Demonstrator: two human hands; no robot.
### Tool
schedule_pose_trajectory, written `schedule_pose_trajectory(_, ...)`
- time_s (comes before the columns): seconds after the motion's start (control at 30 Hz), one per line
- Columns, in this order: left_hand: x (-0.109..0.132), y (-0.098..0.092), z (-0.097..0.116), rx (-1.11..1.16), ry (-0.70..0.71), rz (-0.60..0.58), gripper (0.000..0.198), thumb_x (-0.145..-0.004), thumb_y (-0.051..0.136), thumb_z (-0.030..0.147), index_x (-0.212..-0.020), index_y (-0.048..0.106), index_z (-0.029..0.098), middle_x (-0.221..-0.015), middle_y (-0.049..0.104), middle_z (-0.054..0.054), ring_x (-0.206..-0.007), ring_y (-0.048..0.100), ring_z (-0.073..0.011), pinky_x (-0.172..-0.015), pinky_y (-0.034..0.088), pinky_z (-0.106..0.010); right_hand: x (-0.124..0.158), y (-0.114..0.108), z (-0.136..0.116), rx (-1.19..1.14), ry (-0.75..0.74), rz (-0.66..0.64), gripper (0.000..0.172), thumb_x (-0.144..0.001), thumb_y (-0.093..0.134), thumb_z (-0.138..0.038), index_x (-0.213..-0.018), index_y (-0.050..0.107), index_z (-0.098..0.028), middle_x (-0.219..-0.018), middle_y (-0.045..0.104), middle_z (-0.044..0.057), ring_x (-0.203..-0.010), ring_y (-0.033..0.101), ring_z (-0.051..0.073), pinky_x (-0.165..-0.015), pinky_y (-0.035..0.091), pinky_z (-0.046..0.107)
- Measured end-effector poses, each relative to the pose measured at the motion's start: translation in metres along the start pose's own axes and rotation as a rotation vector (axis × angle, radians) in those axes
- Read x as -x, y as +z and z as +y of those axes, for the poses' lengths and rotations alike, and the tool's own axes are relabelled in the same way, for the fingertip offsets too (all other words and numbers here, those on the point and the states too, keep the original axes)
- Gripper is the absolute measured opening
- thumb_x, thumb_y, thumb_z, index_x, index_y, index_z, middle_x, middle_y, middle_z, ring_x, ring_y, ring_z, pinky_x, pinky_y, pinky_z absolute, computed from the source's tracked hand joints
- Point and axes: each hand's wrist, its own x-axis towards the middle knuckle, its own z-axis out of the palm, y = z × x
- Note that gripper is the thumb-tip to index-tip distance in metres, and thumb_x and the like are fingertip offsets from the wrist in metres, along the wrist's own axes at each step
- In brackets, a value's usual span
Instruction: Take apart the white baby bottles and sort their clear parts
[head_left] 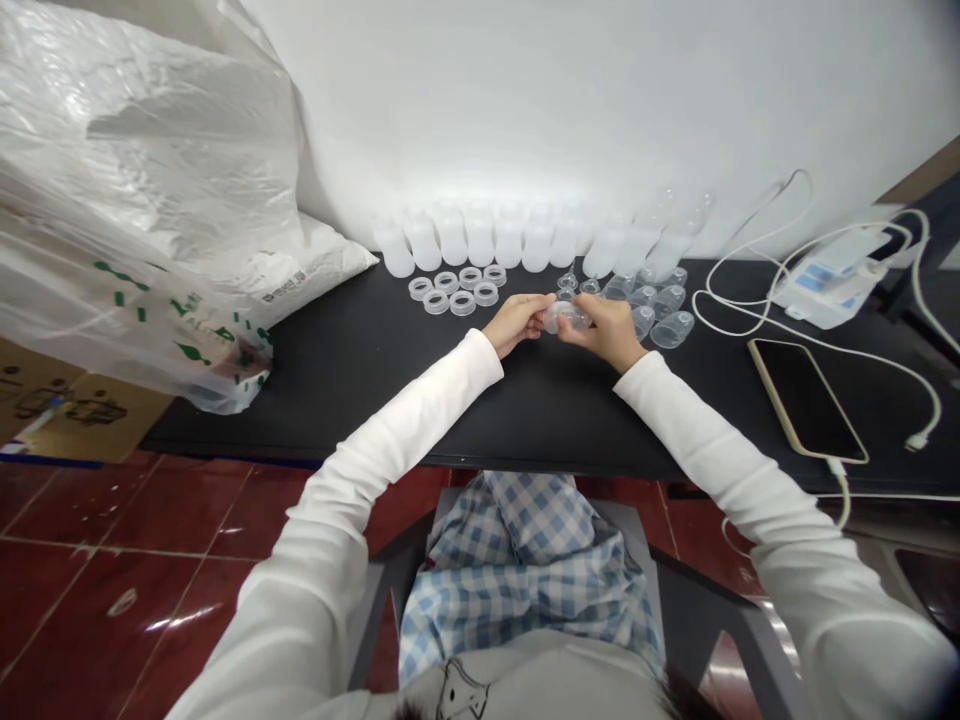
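I'm holding a clear plastic pc (557, 314) btwn L hand (519, 322) & R hand (606, 328), fingers closed round it, long axis running approx L–R; clear caps (673, 330) sitting nearer R.

1. Held piece (564, 311), between the fingers (531, 304): translucent, whitish.
2. Rings (463, 310), left of the fingers: translucent white.
3. Bottles (509, 238), beyond the fingers: frosted white.
4. Caps (673, 330), right of the fingers: clear, colourless.
5. Tabletop (360, 350), beneath the fingers: plain black.
6. Lap garment (517, 590), nearer than the fingers: blue-and-white check.
7. Phone (808, 400), farther right: black, cream-edged.
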Motion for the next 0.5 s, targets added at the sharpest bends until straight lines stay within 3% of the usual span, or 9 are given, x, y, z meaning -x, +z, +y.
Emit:
schedule_pose_trajectory(0.13,0.000,0.005,-0.012,0.020,0.125,0.064,0.026,-0.100,0.067,0.028,-0.077,0.063,0.016,-0.069,0.061,0.002,-0.061,0.055,-0.0065,-0.059,0.040,-0.019,0.005,0.018,-0.004,-0.115,0.277,0.180,0.036,-0.099,0.049,-0.056,-0.079,0.048,-0.026,-0.065,0.051,-0.003,-0.055,0.045,0.014,-0.055,0.041,0.029)
schedule_pose_trajectory(0.23,0.000,0.009,-0.020,-0.074,0.290,0.093,0.015,-0.089,0.078,0.018,-0.082,0.065,0.018,-0.077,0.065,0.003,-0.074,0.059,-0.0079,-0.071,0.044,-0.020,0.007,0.029,0.000,-0.187,0.394,0.278,0.042,-0.106,0.039,-0.060,-0.081,0.047,-0.027,-0.065,0.048,-0.004,-0.059,0.050,0.016,-0.058,0.045,0.029)
schedule_pose_trajectory(0.33,-0.001,0.009,-0.025,-0.144,0.367,0.094,0.022,-0.084,0.082,0.013,-0.076,0.061,0.018,-0.074,0.061,0.005,-0.074,0.055,-0.0080,-0.076,0.043,-0.021,0.007,0.033,0.002,-0.230,0.435,0.267,0.044,-0.106,0.040,-0.062,-0.081,0.048,-0.027,-0.066,0.047,-0.004,-0.060,0.051,0.016,-0.060,0.047,0.030)
schedule_pose_trajectory(0.5,0.000,0.007,-0.026,-0.042,0.344,0.064,0.032,-0.093,0.069,0.017,-0.068,0.050,0.018,-0.069,0.049,0.005,-0.068,0.046,-0.0093,-0.071,0.041,-0.022,0.005,0.021,-0.007,-0.193,0.415,0.214,0.043,-0.101,0.048,-0.063,-0.077,0.043,-0.027,-0.067,0.049,-0.003,-0.058,0.048,0.015,-0.058,0.044,0.030)
